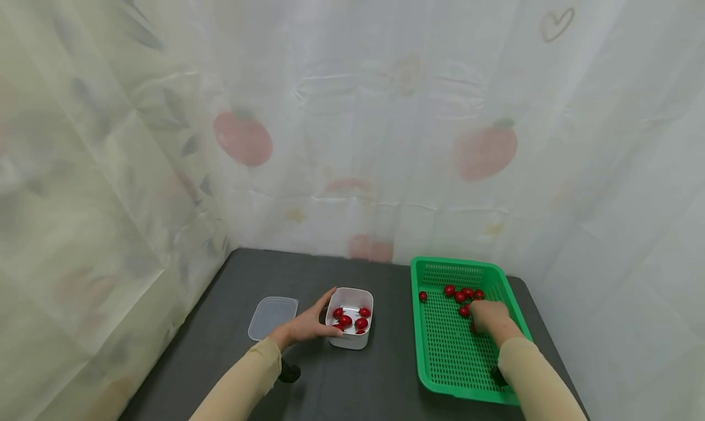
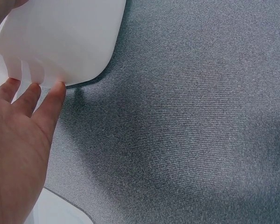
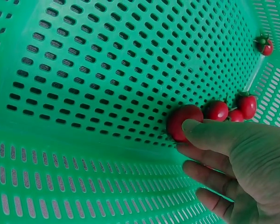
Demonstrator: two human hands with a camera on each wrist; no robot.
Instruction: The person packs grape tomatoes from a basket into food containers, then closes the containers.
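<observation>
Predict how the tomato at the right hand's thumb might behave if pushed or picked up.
The tomato would probably roll if pushed, since its sides look rounded. It is likely light, being small beside the right hand. Its smooth-looking skin may make it slightly slippery to pinch.

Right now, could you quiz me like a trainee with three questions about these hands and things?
1. What lies in both the green basket and the white container?
2. True or false: the lid covers the white container.
3. Where is the right hand: A, on the lid; B, in the green basket; C, on the white container?

Key:
1. Red tomatoes.
2. False; the lid lies beside the white container.
3. B.
</observation>
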